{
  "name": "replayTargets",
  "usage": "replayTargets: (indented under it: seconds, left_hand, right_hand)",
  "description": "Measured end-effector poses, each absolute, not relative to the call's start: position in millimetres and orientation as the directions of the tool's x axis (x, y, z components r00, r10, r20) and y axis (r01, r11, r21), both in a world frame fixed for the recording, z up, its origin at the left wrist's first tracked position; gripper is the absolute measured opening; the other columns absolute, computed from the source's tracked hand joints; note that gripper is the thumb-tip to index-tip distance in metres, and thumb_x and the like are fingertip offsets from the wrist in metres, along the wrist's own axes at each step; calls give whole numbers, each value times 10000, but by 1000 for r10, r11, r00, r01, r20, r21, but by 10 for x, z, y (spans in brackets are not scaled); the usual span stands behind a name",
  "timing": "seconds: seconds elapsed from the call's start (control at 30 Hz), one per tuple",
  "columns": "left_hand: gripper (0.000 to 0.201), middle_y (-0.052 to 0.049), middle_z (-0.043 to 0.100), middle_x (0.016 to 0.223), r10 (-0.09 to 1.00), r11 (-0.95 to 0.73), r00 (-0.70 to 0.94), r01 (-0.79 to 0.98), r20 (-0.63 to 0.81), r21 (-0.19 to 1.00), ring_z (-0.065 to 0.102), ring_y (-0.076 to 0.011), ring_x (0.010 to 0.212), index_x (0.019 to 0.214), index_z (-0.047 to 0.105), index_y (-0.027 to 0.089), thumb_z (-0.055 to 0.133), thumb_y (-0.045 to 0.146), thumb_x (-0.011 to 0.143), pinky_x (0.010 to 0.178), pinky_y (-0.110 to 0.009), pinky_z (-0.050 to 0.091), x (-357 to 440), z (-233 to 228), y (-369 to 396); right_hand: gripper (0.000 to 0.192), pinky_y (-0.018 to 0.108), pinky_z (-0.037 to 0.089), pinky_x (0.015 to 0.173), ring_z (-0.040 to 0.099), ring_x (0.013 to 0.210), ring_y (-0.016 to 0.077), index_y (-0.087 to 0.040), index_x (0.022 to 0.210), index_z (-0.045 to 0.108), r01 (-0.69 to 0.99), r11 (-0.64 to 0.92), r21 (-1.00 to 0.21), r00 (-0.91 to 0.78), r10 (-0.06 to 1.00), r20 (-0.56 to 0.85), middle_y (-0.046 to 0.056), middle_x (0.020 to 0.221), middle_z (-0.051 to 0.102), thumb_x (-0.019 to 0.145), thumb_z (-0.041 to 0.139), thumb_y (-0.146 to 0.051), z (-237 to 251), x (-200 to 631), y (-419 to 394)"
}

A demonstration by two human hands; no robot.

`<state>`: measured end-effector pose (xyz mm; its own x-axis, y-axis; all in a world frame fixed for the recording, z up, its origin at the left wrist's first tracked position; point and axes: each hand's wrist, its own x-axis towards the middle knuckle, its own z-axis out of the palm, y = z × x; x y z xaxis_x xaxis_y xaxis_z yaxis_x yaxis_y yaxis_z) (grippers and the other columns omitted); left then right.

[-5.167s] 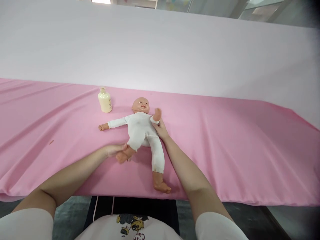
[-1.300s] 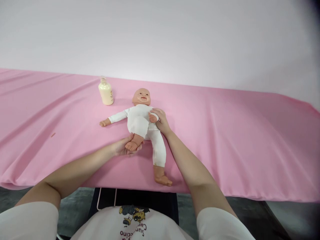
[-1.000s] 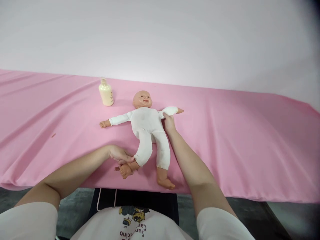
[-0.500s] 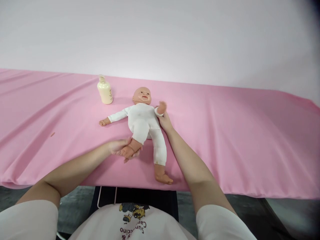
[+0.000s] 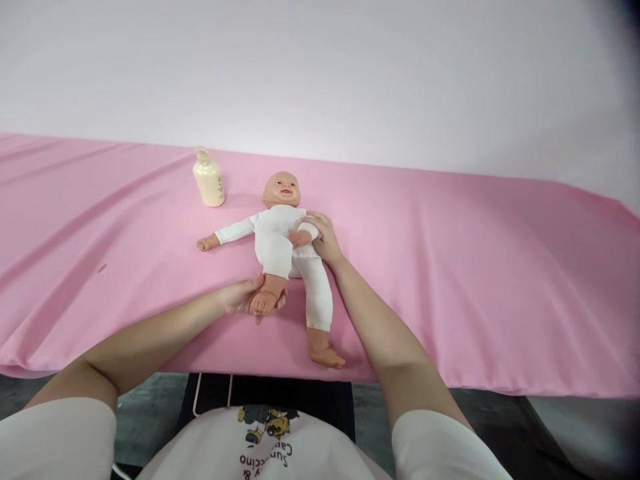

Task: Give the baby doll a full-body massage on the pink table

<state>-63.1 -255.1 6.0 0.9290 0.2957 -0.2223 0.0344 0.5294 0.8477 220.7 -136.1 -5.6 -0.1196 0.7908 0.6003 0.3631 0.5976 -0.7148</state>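
on the table [image 5: 500,280], under a pink cloth, the doll [image 5: 280,233] lies face-up near the front edge, head pointing away from the person. using the doll as landmark:

- left hand [image 5: 245,297] is cupped around the doll's foot [image 5: 263,303] on the person's left side, fingers closed on it; that leg is bent with the knee pushed up toward the belly.
- right hand [image 5: 323,237] is wrapped around the doll's wrist on the person's right side, folding that arm across the chest so the small hand lies on the torso.
- doll's other arm lies stretched out flat to the left; other leg lies straight toward the table edge, foot just short of it.
- a cream bottle [image 5: 209,179] stands upright just beyond and left of the doll's head, apart from it, not touched.

judgement: mid-cycle of a limb exercise, one arm and the opposite leg folded in together. the other arm and leg are at rest, so that pair looks left to do. white suit is fully on, cannot tell if lotion was used.
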Motion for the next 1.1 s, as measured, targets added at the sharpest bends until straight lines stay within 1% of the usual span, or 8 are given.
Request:
replayTargets:
  seconds: [0.07, 0.17, 0.4, 0.53, 0.67, 0.77, 0.87, 1.1]
  left_hand:
    - [805, -54, 565, 1070, 309, 589, 939, -64, -152, 806, 500, -101, 735, 1310, 487, 171, 412, 836, 864, 610, -209, 438, -631, 66, -2543]
    - [726, -67, 604, 1075, 244, 644, 965, -85, -98, 760, 577, -137, 842, 1280, 542, 171, 584, 752, 846, 704, -232, 508, -651, 130, -2571]
    - [641, -96, 695, 1028, -342, 422, 916, 348, -209, 837, 696, -273, 981, 1269, 612, 155, 706, 616, 833, 743, -347, 577, -694, 289, -2662]
    - [681, -95, 694, 998, -139, 467, 975, 218, -172, 857, 693, -257, 941, 1236, 624, 142, 678, 678, 820, 703, -326, 569, -672, 264, -2672]
    - [679, -89, 666, 1002, 158, 645, 986, -68, -46, 761, 652, -186, 911, 1162, 631, 139, 695, 704, 792, 689, -246, 543, -643, 155, -2654]
    - [686, -73, 645, 1079, 241, 719, 970, -150, -41, 678, 631, -165, 944, 1225, 589, 159, 701, 688, 803, 692, -228, 536, -642, 122, -2633]
    - [691, -70, 636, 1154, 227, 710, 971, -117, -69, 694, 635, -179, 997, 1309, 548, 179, 696, 654, 830, 767, -276, 555, -673, 183, -2623]
    - [542, -79, 716, 904, -332, 330, 896, 404, -296, 853, 721, -258, 852, 1209, 677, 159, 695, 572, 857, 670, -338, 594, -802, 229, -2538]
  right_hand:
    - [296, 535, 341, 1188, 521, 1332, 289, -280, 1139, 712, 437, 640, -631, -190, 752, 631, 86, 1368, 620, 853, 648, -321, -30, 2186, -1388]
    - [317, 500, 380, 1170, 557, 1293, 268, -268, 1168, 687, 356, 619, -700, -110, 772, 626, 89, 1332, 635, 858, 653, -324, -64, 2193, -1356]
    - [318, 465, 496, 1059, 668, 1047, 213, -228, 1097, 615, 5, 360, -933, 256, 902, 349, 37, 1096, 708, 817, 626, -377, -300, 2328, -1133]
    - [355, 474, 477, 1092, 652, 1101, 223, -241, 1166, 581, 53, 362, -931, 305, 882, 360, 54, 1150, 692, 845, 598, -393, -280, 2341, -1171]
    - [429, 505, 395, 1174, 560, 1292, 271, -241, 1265, 586, 311, 550, -775, 71, 800, 596, 99, 1300, 657, 898, 581, -464, -97, 2244, -1354]
    - [382, 547, 354, 1198, 528, 1331, 308, -274, 1246, 635, 461, 682, -568, -238, 712, 661, 84, 1334, 650, 896, 587, -421, 23, 2143, -1465]
    - [353, 561, 366, 1184, 545, 1309, 307, -296, 1237, 639, 485, 718, -500, -316, 676, 665, 71, 1323, 659, 895, 577, -360, 38, 2092, -1486]
    - [447, 496, 429, 1139, 593, 1223, 262, -240, 1252, 548, 204, 422, -883, 180, 871, 457, 96, 1270, 639, 878, 603, -479, -154, 2220, -1312]
